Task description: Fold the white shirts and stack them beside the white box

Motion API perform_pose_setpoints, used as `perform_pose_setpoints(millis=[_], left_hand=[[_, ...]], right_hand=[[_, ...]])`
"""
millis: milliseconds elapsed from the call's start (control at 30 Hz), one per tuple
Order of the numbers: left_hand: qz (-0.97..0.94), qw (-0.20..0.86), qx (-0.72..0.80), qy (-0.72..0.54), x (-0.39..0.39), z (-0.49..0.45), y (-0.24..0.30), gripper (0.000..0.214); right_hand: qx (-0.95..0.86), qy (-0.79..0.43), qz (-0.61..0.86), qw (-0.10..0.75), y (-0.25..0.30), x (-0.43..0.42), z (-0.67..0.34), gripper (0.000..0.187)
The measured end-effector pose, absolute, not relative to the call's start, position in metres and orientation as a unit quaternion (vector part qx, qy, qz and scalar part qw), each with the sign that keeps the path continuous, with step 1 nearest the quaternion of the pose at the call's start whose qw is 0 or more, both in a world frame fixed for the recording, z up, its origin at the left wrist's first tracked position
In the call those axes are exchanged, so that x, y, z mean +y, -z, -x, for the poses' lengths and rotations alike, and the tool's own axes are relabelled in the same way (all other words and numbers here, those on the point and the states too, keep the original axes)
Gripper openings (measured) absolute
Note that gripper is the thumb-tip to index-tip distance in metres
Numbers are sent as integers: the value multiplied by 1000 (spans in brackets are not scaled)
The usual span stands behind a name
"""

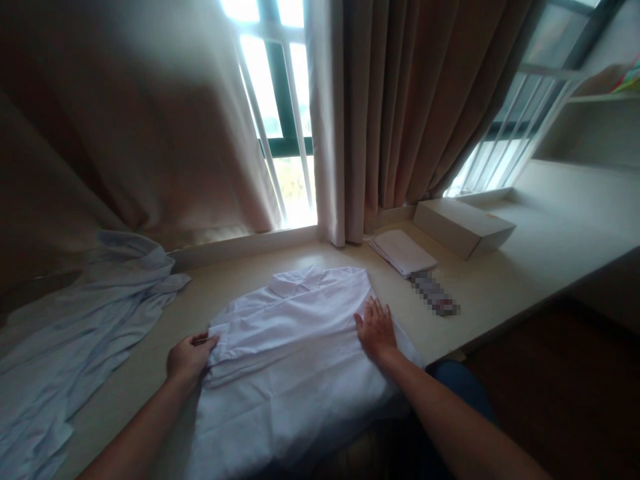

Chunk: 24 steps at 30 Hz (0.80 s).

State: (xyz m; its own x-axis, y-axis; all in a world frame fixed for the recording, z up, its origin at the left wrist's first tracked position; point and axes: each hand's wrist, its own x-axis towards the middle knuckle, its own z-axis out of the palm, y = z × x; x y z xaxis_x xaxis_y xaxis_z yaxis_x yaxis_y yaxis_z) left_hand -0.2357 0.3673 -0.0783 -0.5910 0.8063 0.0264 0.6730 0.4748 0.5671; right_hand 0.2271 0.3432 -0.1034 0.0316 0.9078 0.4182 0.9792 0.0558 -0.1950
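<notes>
Left hand (pixel 190 357) is pinching the cuff (pixel 219 333) at left; right hand (pixel 377 329) is lying spread, gripping nothing, on the shirt (pixel 300 380). Uneven tugging could be creasing it.

Room: most likely in a home, perhaps a bedroom or study.
Curtains (pixel 400 100): long, brownish, hung across the upper left and upper middle.
Window (pixel 285 90): barred, bright with daylight, top centre.
Desk (pixel 490 287): pale, running below the curtains to the right edge.
Shelf (pixel 600 98): upper right.
Shirt (pixel 300 353): spread at lower middle; loose clothes (pixel 95 327) at left.
</notes>
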Motion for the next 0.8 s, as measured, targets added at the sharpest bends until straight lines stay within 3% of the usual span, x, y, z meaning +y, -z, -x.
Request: perform_pose_setpoints(millis=[167, 267, 400, 800], left_hand=[[-591, -40, 777, -212, 354, 205, 70, 63], [-687, -38, 714, -129, 337, 179, 77, 67], [-672, -46, 739, -17, 313, 158, 96, 75], [-655, -77, 751, -16, 302, 156, 103, 79]], right_hand=[[-709, 80, 663, 226, 96, 339, -228, 44], [-714, 55, 665, 212, 95, 338, -228, 48], [-700, 16, 691, 179, 98, 340, -227, 63], [-699, 11, 696, 162, 105, 345, -227, 64]])
